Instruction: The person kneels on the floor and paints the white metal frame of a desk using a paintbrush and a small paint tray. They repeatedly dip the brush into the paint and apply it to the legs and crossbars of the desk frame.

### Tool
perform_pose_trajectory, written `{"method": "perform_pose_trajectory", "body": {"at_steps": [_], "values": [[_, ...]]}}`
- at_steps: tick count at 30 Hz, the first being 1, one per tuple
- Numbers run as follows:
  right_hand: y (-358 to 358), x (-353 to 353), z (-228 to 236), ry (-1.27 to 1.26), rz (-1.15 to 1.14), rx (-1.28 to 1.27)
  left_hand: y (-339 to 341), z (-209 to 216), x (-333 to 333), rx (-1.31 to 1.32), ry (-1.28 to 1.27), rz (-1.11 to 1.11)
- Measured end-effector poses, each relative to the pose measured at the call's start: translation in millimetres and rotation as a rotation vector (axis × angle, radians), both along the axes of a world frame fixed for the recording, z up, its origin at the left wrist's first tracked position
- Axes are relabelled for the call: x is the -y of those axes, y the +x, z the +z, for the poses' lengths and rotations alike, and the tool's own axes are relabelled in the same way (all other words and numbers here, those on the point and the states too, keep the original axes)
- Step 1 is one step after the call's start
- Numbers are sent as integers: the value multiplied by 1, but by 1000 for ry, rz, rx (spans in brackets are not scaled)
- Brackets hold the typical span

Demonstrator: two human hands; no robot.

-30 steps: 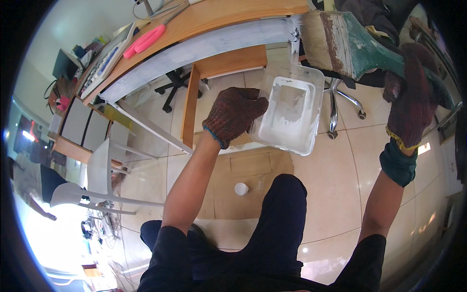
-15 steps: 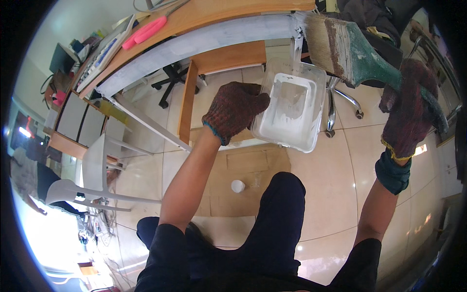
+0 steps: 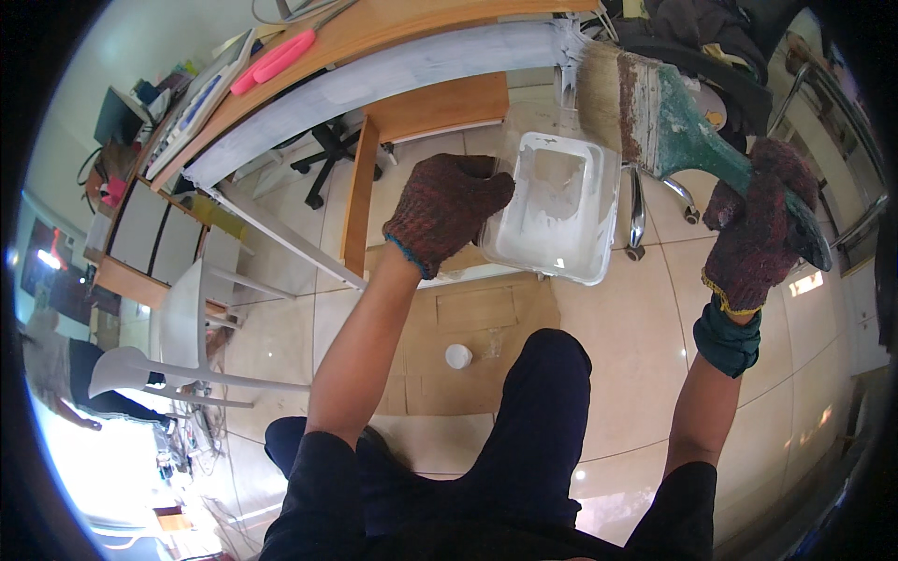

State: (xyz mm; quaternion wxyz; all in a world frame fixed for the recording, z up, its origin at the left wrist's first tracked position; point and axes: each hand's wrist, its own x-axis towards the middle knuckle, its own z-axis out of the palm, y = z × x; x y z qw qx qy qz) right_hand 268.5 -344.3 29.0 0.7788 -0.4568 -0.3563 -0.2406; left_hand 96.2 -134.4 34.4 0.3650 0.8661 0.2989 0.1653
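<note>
Both my hands wear dark red-brown knit gloves. With my left hand [image 3: 449,213] I grip the left edge of a clear plastic tub [image 3: 606,220], which is tilted and holds white paint [image 3: 524,238]. My right hand [image 3: 762,224] is wrapped round the handle of a wide paintbrush [image 3: 683,126] with a paint-smeared green grip. Its pale bristles point left and meet the right end of the desk's metal frame [image 3: 402,77], at the corner above a leg. That frame carries streaky white paint. Part of the corner is hidden behind the bristles.
Pink-handled scissors [image 3: 271,64] lie on the wooden desktop [image 3: 412,21]. Below are flattened cardboard [image 3: 477,309] with a small white cap [image 3: 458,356], and a wooden panel [image 3: 435,101]. A white chair [image 3: 187,323] stands left, near another person [image 3: 70,360]. Chrome chair legs [image 3: 638,210] are behind the tub.
My right hand and the paintbrush have shifted left and slightly down, bringing the bristles further along the frame's corner. The tub has moved slightly left with my left hand.
</note>
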Motion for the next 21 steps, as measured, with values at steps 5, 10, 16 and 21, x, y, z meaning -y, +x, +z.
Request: {"method": "perform_pose_trajectory", "body": {"at_steps": [5, 10, 16, 21], "values": [[-6, 3, 2, -46, -7, -20, 1, -6, -1, 39, 48, 8], [-16, 2, 15, 25, 4, -99, 1, -7, 1, 36, 63, 15], [-22, -6, 19, -26, 17, -124, 1, -4, 3, 7, 87, -40], [-17, -2, 14, -1, 169, -154, 3, -2, 7, -30, 88, -6]]}}
